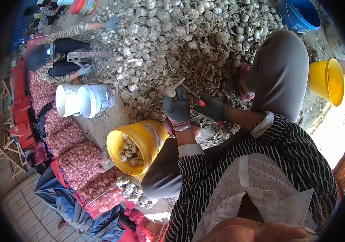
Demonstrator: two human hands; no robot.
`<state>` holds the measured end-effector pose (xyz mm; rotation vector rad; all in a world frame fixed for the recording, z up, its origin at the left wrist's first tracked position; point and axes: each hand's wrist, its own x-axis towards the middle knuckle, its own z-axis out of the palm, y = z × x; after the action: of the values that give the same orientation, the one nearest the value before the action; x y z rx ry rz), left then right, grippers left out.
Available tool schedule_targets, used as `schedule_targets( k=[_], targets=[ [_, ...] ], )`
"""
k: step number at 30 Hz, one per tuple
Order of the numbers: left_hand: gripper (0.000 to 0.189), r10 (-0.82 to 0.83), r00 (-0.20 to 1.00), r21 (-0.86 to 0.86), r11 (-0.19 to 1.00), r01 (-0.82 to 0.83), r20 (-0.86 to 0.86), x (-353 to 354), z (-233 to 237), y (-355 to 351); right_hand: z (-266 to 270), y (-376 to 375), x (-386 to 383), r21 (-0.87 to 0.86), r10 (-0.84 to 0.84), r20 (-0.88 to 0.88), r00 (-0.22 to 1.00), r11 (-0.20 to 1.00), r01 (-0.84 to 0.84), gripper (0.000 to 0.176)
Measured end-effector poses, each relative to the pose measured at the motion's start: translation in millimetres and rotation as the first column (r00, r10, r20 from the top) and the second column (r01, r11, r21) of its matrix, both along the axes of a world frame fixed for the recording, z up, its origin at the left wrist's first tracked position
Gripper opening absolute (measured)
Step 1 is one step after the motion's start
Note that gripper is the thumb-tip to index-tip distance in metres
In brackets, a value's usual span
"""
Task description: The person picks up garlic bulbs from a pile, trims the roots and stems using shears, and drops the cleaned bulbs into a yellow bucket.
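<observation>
My left hand (177, 107), in a dark grey glove with a pink cuff, is closed around a garlic bulb (169, 91), and a pale dry stem (179, 83) sticks up by its fingers. To its right, my right hand (214, 108), gloved in the same grey, grips a red-handled tool (202, 103) whose thin shaft points at the left hand; the fist hides most of it. Both hands are over the near edge of a large garlic heap (152, 44) with brown dry leaves (210, 60). Close to my left knee, a tilted yellow bucket (116, 161) holds several trimmed bulbs (130, 151).
White buckets (96, 101) stand left of the heap, near a co-worker (55, 52) in striped sleeves and gloves. Net sacks of garlic (79, 161) line the left side. A blue bucket (301, 16) and another yellow bucket (327, 82) are at the right.
</observation>
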<state>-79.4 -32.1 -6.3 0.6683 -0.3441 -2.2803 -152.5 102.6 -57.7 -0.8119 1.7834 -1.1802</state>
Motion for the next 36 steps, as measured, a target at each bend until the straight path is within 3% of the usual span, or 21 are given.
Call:
schedule_targets(
  k=[3,4,6,9,11,13,15,16,17,18,19,21,23,24,25,27,28,29,31,35,36],
  targets=[
    [0.037,-0.161,0.956,-0.152,0.968,0.202,0.244,17.6,5.2,20.5,40.7,7.5,-5.1,0.051,0.068,-0.008,0.998,0.996,-0.067,0.039],
    [0.037,-0.153,0.958,-0.158,0.968,0.194,0.241,22.7,8.7,27.6,42.6,8.8,-4.4,0.045,0.075,-0.012,0.997,0.996,-0.074,0.039],
    [0.043,-0.266,0.824,-0.042,0.943,0.330,0.500,34.1,12.2,37.6,48.2,11.0,-2.7,0.104,0.127,-0.046,0.991,0.987,-0.122,0.037],
    [0.044,-0.105,0.869,-0.131,0.973,0.190,0.483,43.0,15.0,45.9,56.6,14.8,-3.4,0.136,0.233,-0.174,0.957,0.968,-0.211,0.036],
    [0.037,0.028,0.862,-0.152,0.987,0.058,0.506,47.4,25.0,51.7,59.7,16.9,-3.6,0.147,0.234,-0.073,0.969,0.964,-0.222,0.035],
    [0.048,0.147,0.988,-0.193,0.969,-0.155,-0.054,77.9,2.2,20.9,59.4,13.1,-3.9,0.155,0.228,0.033,0.973,0.961,-0.230,0.035],
    [0.060,0.425,0.814,-0.197,0.826,-0.528,-0.396,94.2,39.8,-1.6,54.1,12.0,-0.1,0.240,-0.041,0.518,0.854,0.966,-0.099,0.035],
    [0.065,0.408,0.757,0.012,0.884,-0.468,-0.510,104.7,68.0,-1.7,52.9,12.9,-0.6,0.248,-0.053,0.521,0.852,0.964,-0.092,0.035],
    [0.062,0.364,0.799,-0.136,0.868,-0.478,-0.479,106.8,83.4,-4.1,52.3,12.1,-1.4,0.208,-0.169,0.732,0.660,0.978,0.020,0.035],
    [0.062,0.365,0.802,-0.136,0.869,-0.476,-0.472,104.1,79.2,-10.7,51.4,9.3,-3.6,0.198,-0.237,0.884,0.402,0.970,0.138,0.036],
    [0.063,0.372,0.845,-0.138,0.882,-0.451,-0.383,101.4,68.8,-20.2,45.2,3.8,-4.4,0.202,-0.242,0.887,0.393,0.969,0.139,0.036],
    [0.055,0.358,0.926,-0.117,0.921,-0.371,-0.122,85.8,29.6,-39.8,31.9,-9.0,-5.2,0.219,-0.209,0.976,-0.067,0.940,0.262,0.036],
    [0.039,0.126,0.944,-0.071,0.992,-0.109,0.305,53.2,-11.6,-41.3,46.6,-10.4,-14.4,0.302,-0.313,0.950,-0.005,0.915,0.268,0.034],
    [0.039,0.113,0.943,-0.059,0.993,-0.100,0.312,37.6,-33.4,-46.1,51.2,-9.6,-17.6,0.372,-0.403,0.912,0.069,0.887,0.273,0.033],
    [0.035,0.103,0.842,-0.209,0.978,0.012,0.529,17.6,-50.6,-50.7,46.9,-8.8,-17.7,0.383,-0.415,0.908,0.062,0.881,0.279,0.033],
    [0.030,0.191,0.511,-0.394,0.860,0.324,0.838,-24.1,-76.2,-60.3,40.3,-6.8,-17.1,0.310,-0.409,0.860,0.305,0.894,0.325,0.031],
    [0.027,0.284,0.313,-0.411,0.765,0.496,0.906,-43.8,-84.4,-65.2,41.2,-8.5,-18.2,0.319,-0.420,0.856,0.300,0.888,0.332,0.031],
    [0.027,0.272,0.316,-0.403,0.764,0.504,0.909,-62.0,-91.5,-70.5,42.0,-11.0,-19.1,0.331,-0.447,0.831,0.333,0.876,0.350,0.031],
    [0.032,0.308,0.552,-0.603,0.623,0.498,0.775,-101.0,-90.7,-77.3,38.3,-15.6,-20.6,0.346,-0.477,0.792,0.381,0.865,0.364,0.029],
    [0.045,0.182,0.561,-0.565,0.514,0.645,0.807,-175.3,-86.3,-79.4,42.0,-17.8,-25.8,0.344,-0.513,0.786,0.345,0.827,0.445,0.026],
    [0.050,0.274,0.304,-0.400,0.442,0.803,0.912,-196.0,-87.3,-72.1,40.2,-16.8,-27.0,0.350,-0.512,0.795,0.326,0.825,0.443,0.025]
  ],
)
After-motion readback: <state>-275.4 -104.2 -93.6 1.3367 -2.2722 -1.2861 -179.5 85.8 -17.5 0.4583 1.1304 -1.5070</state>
